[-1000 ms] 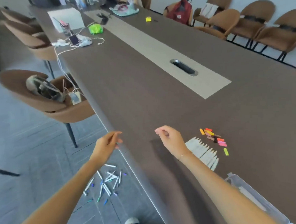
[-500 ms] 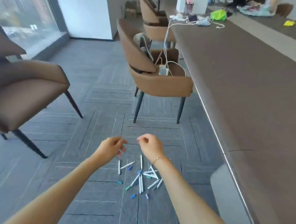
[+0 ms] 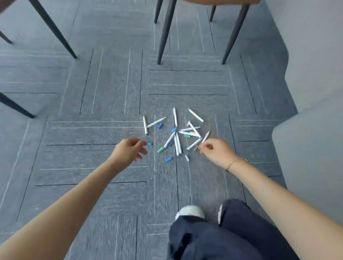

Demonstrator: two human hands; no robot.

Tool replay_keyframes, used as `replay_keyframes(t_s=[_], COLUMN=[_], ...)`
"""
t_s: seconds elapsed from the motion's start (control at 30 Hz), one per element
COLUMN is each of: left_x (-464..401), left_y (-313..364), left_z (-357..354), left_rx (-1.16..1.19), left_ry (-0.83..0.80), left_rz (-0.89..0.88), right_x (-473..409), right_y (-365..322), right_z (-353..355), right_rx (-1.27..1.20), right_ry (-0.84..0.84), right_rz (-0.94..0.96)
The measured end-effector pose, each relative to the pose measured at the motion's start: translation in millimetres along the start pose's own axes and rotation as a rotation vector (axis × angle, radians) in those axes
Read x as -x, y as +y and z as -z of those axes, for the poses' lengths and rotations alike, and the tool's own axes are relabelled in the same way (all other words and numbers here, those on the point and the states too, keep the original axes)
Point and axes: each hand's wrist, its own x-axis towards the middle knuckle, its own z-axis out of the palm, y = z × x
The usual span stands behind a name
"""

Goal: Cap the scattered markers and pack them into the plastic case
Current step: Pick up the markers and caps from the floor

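I lean over the grey carpet floor, both arms stretched down toward a scatter of white markers lying uncapped among loose caps in blue, green and lilac. My left hand hovers beside the pile's left edge, fingers loosely curled and holding nothing, its fingertips just short of a small blue cap. My right hand, a thin bracelet at the wrist, is at the pile's right edge, thumb and forefinger drawn close together at the lower end of one marker that slants up and away from it; whether the fingers have actually pinched it I cannot tell. Most markers cross one another in the middle of the heap, two lie parallel pointing away from me, and two more rest a little apart on the left. A green cap and another blue cap lie near the front. Dark chair legs stand beyond the pile. My dark trousers and a white shoe show below. The plastic case is out of view.
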Motion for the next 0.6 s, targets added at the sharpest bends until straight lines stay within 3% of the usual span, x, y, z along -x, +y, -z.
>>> replay_keyframes(t_s=[0.27,0.4,0.6], left_x=[-99,-139,-194], left_y=[-66,-95,-116], left_z=[-71,-103,-143], left_rx=[-0.087,-0.156,-0.167], left_ry=[-0.089,-0.109,0.004], left_rz=[0.076,0.122,0.168], right_x=[-117,-170,-242], right_y=[98,140,183], right_z=[-30,-42,-62], right_rx=[0.179,0.279,0.294], right_ry=[-0.113,-0.086,0.042], right_rz=[-0.175,-0.206,-0.235])
